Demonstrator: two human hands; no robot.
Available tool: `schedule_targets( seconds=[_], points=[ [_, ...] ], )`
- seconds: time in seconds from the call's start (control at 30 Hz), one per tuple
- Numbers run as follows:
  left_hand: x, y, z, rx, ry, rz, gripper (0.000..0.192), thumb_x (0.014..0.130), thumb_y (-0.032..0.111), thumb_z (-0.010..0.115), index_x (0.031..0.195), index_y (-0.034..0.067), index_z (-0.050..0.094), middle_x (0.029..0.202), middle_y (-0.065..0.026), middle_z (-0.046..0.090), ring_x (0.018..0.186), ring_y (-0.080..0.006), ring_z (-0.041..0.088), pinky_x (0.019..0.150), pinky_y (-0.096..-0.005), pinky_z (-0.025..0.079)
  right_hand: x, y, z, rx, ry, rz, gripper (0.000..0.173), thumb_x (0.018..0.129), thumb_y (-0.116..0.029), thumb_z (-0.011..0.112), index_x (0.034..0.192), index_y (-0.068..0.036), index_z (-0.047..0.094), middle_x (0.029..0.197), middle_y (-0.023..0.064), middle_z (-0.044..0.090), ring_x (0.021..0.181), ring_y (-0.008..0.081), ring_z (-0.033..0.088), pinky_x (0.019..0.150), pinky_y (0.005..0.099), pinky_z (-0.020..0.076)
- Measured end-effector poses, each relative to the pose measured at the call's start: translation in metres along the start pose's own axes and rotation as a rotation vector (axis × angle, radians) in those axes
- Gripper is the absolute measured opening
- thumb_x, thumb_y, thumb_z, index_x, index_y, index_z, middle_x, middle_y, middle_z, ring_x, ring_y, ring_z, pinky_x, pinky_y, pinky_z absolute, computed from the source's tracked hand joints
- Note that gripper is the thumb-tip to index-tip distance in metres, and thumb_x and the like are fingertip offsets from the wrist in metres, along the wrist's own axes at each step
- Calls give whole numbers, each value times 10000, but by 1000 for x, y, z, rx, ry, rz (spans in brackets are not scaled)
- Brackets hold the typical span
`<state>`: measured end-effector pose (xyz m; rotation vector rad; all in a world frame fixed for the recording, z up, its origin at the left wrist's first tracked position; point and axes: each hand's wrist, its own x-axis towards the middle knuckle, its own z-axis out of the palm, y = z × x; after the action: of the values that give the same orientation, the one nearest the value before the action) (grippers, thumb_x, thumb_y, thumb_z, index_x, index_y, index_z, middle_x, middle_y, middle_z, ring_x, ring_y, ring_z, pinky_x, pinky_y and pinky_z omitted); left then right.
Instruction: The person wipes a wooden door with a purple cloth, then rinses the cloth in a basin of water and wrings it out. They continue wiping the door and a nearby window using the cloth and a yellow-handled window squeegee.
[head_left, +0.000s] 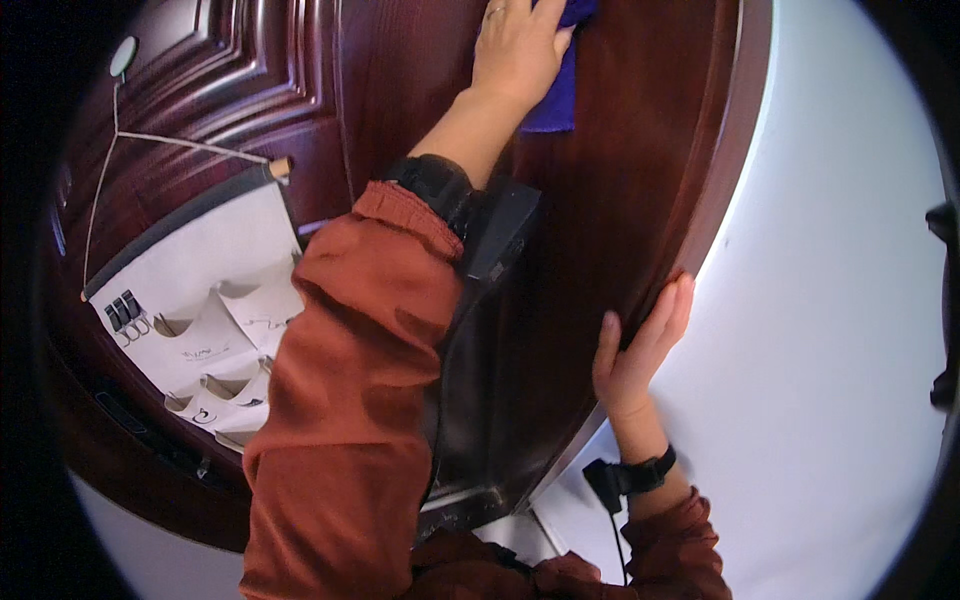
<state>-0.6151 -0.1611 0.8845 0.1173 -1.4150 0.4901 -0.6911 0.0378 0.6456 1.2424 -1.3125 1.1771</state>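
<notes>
My left hand (517, 60) reaches up at the top of the view, with a ring on one finger and a black band on the wrist. It holds a blue-purple cloth (555, 101) against the dark reddish-brown wooden door surround (622, 150); the fingertips are cut off by the picture's top edge. Lower down and to the right, my right hand (649, 345) holds nothing. Its fingers are apart and lie against the outer edge of the wooden trim, beside the white wall. A black strap with a small device and cable is on that wrist.
A panelled dark wooden door (315, 135) stands at the left. On it, a pale fabric pocket organizer (225, 225) hangs by a cord from a round hook (124, 56), with small black clips at its side. A white wall (817, 300) fills the right side.
</notes>
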Motion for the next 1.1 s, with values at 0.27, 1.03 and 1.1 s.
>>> schedule_targets(
  seconds=[0.27, 1.03, 1.1],
  points=[
    [-137, 46, -33, -43, -213, -196, 725, 702, -73, 687, 1368, 107, 464, 1452, -251, 318, 1346, -464, 308, 1124, -474, 288, -2, 2, 0, 27, 9, 30, 671, 836, -105, 644, 1396, 74, 318, 1473, 282, 280, 1352, 476, 279, 1095, 568, 242],
    [-156, 6, -112, 421, -745, 244, 545, 795, 127, 583, 1329, 60, 493, 1397, -163, 454, 1361, -354, 357, 1099, -530, 290, -2, 2, -9, 42, -1, 24, 630, 892, -150, 626, 1393, 70, 315, 1449, 278, 313, 1331, 487, 305, 1086, 575, 266],
    [-163, 5, -137, 482, -875, 285, 543, 806, 131, 571, 1344, 119, 495, 1409, -123, 458, 1373, -312, 358, 1104, -532, 280, -2, 2, -8, 43, -8, 27, 632, 892, -154, 627, 1395, 67, 316, 1450, 277, 315, 1335, 483, 303, 1091, 570, 263]
  ],
)
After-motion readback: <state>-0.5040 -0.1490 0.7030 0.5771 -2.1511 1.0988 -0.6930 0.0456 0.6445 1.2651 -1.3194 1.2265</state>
